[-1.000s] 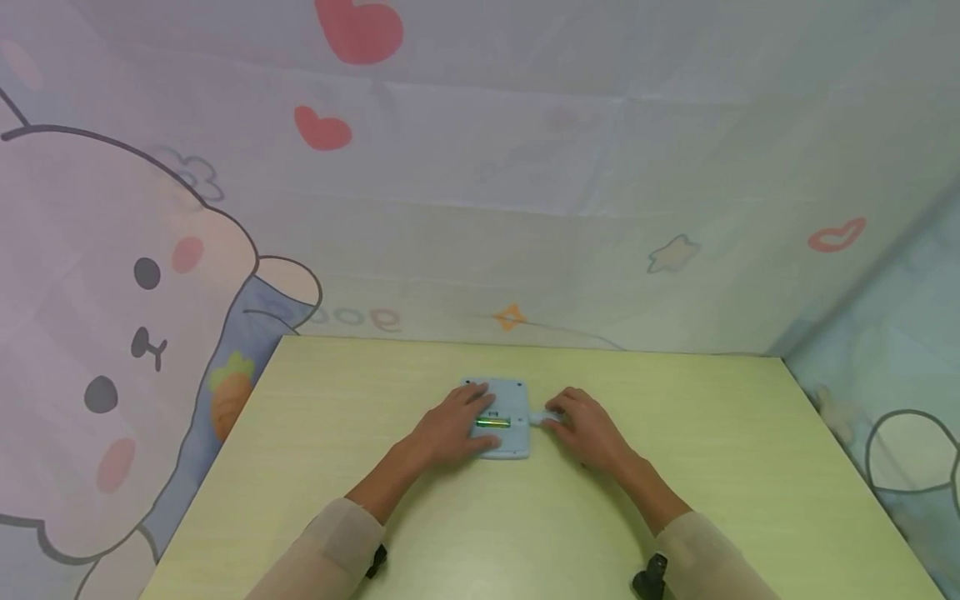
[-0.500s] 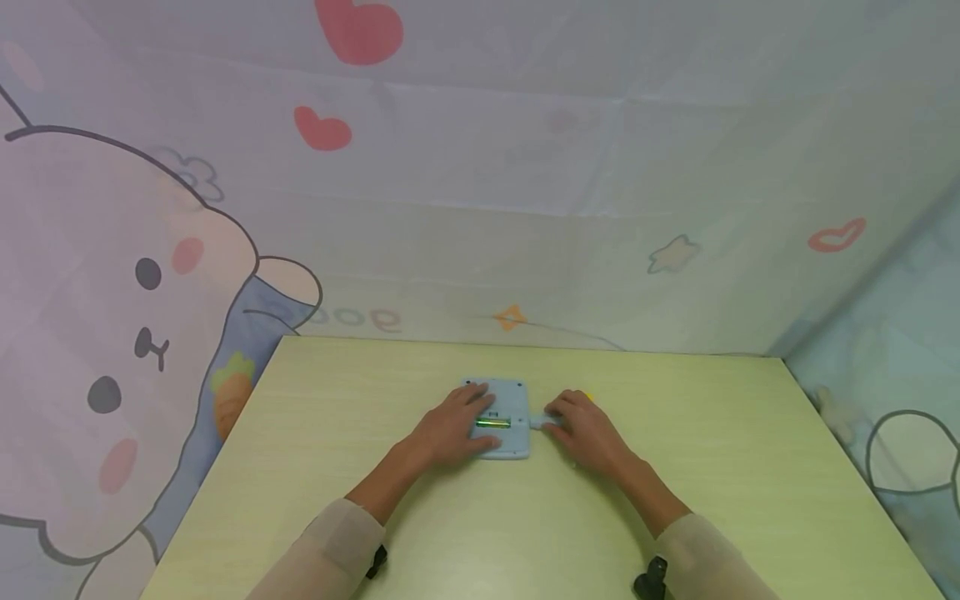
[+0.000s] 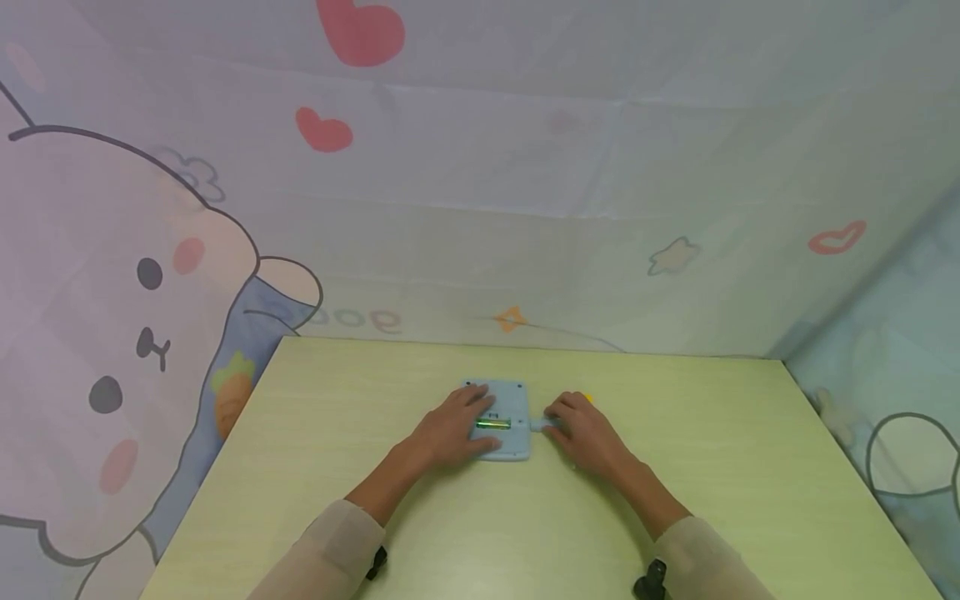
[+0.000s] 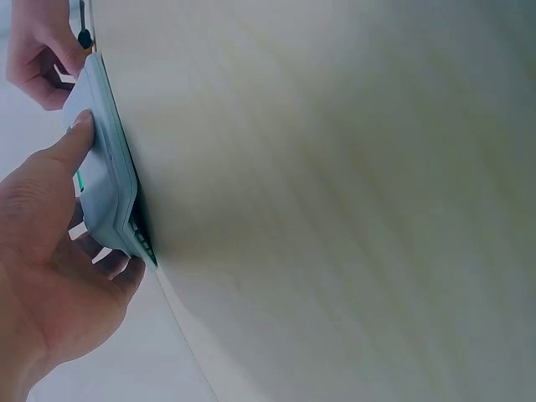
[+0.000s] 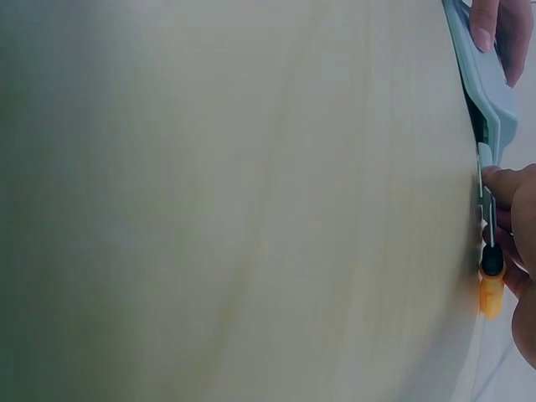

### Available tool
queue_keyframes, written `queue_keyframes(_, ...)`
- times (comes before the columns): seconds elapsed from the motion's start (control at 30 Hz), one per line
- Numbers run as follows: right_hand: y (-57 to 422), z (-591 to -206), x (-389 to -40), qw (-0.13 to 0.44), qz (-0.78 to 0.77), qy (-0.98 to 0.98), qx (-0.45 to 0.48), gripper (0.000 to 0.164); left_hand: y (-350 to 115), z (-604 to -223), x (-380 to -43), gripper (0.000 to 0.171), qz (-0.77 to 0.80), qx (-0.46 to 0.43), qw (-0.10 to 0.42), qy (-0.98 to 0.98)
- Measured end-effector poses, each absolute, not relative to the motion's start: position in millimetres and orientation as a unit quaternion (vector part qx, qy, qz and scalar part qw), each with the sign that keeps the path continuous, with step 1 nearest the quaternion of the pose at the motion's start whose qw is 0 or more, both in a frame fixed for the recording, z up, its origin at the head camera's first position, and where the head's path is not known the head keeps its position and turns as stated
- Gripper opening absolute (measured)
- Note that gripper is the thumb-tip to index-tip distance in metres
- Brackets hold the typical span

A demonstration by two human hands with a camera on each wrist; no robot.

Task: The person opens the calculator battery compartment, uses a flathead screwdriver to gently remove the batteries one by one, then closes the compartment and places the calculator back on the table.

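Observation:
A light-blue calculator lies face down on the table, some keys showing under its edge in the left wrist view. A green battery sits in a slot in its back. My left hand holds it at its left side, thumb on the back and other fingers about the edge. Just off the right edge, my right hand pinches a slim light-blue piece, partly covered by the fingers. An orange object with a black collar shows by the right fingers in the right wrist view.
The pale yellow table ends behind the calculator at a hanging printed cloth. More printed cloth hangs at the left and right sides.
Beside my right knuckles a bit of orange-yellow has come into sight. The right hand and its slim piece have shifted very slightly; left hand, calculator and battery stay put.

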State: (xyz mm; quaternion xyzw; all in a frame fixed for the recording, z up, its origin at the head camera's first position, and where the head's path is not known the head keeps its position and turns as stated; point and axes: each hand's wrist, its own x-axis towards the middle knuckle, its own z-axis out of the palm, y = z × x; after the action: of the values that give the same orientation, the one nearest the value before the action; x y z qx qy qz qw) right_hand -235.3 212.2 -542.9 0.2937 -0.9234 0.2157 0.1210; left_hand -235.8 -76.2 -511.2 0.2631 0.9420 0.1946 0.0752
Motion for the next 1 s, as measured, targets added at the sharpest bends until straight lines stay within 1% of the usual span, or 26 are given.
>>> queue_keyframes(0.53,212,-539,-234,0.101,0.204,-0.932,0.281,0.024,-77,-512,-237,0.076,0.201,0.268,0.074,0.939)
queue_keyframes(0.73,213,-531,-234,0.101,0.203,-0.934,0.277,0.028,-78,-512,-237,0.076,0.202,0.267,0.076,0.939)
queue_keyframes(1.0,219,-521,-237,0.094,0.229,-0.936,0.249,0.032,-77,-511,-237,0.077,0.198,0.272,0.073,0.939)
